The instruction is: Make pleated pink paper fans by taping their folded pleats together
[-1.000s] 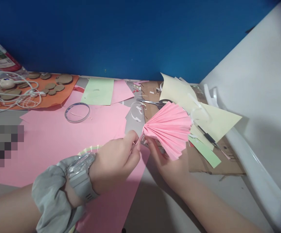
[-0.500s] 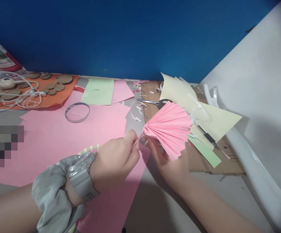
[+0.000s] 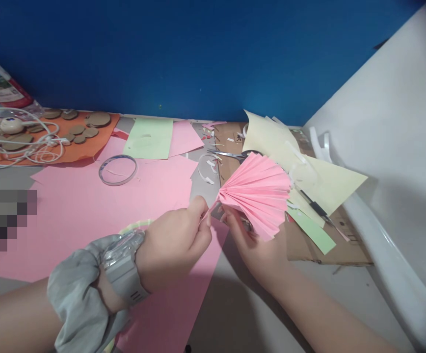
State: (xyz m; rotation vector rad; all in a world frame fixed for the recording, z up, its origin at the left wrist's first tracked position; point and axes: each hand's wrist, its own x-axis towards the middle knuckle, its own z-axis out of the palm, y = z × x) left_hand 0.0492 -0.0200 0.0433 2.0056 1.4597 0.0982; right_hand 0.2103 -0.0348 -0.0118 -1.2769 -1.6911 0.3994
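My left hand (image 3: pixel 178 235) pinches the narrow tail of a pink pleated paper fan (image 3: pixel 260 193), which spreads out to the right. Below the fan, my right hand (image 3: pixel 259 250) is curled, its fingertips close to the gathered neck. A small greyish object shows in part between its fingers and the pleats; the fan hides most of it, so its kind is unclear. Large pink paper (image 3: pixel 150 186) lies beneath and beyond my left hand. Scissors (image 3: pixel 235 154) rest just behind the fan.
Left of centre lies a roll of tape (image 3: pixel 118 170). Cardboard cut-outs (image 3: pixel 97 119) and a white cable (image 3: pixel 45 152) lie on orange paper. At right are cream paper (image 3: pixel 331 179), a black pen (image 3: pixel 314 203) and a green strip (image 3: pixel 312 230) on cardboard. A blue wall (image 3: pixel 198 59) stands behind.
Both hands and the fan stay almost in place. The right fingers have shifted very slightly under the fan, and its lower pleats have lifted a little.
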